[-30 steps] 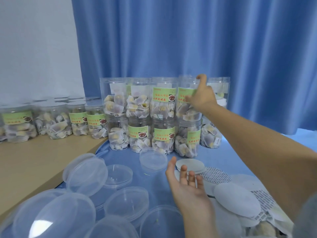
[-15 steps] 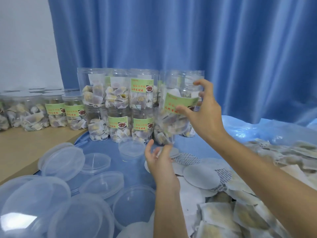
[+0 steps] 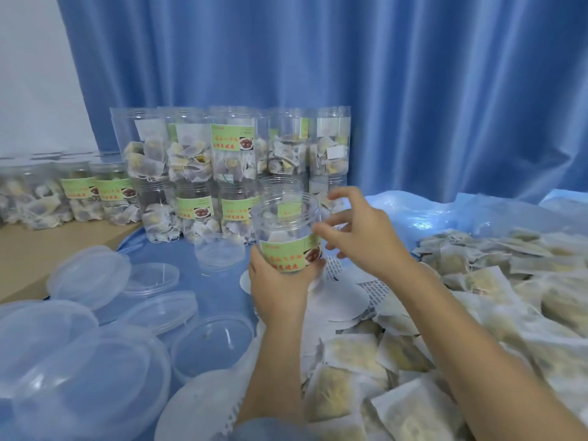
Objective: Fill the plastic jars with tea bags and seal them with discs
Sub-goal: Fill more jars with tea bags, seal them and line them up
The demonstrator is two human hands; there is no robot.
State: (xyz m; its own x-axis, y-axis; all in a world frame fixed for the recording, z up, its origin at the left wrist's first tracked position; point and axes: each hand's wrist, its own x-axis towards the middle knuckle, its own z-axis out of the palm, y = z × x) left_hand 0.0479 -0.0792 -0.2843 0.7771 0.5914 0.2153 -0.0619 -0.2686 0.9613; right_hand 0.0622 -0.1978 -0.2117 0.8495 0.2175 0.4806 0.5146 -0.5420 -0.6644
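Note:
My left hand (image 3: 280, 291) grips a clear plastic jar (image 3: 286, 218) from below, around its green label. The jar is upright, open at the top, and looks empty. My right hand (image 3: 359, 233) hovers at the jar's right side with its fingers spread and loosely curved; the thumb touches the jar wall. White sealing discs (image 3: 337, 300) lie on the blue sheet just under the jar. A heap of tea bags (image 3: 477, 297) covers the right and near side.
Filled jars (image 3: 197, 160) stand stacked two high at the back against a blue curtain (image 3: 413, 90). More filled jars (image 3: 79, 192) sit on a wooden table (image 3: 31, 259) at left. Several clear lids (image 3: 89, 275) lie at near left.
My right hand brought the jar from the stack down toward me and loosened its hold. My left hand rose and took the jar from below.

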